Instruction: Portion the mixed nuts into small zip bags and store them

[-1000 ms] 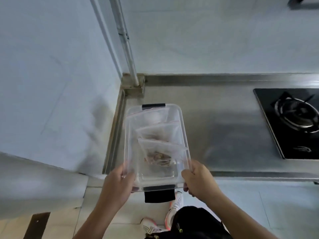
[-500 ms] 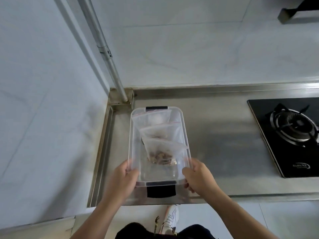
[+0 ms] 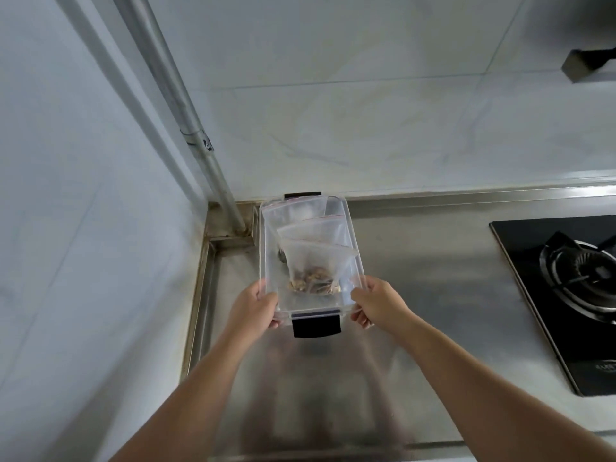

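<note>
Now hands (image 3: 253,306) carrying box (image 3: 336,306) farther (toward corner)

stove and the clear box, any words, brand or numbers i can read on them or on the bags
Gas stove: a small pale logo near its front edge, too blurred to read.
Clear plastic box: no text visible.
Zip bags: red seal lines only, no print visible.

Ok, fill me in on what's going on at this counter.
A person grips a clear plastic bin by its near corners, left hand and right hand. Three small zip bags stand inside; nuts show in the nearest. The bin is over the steel counter, near the corner pipe, left of the gas burner.
</note>
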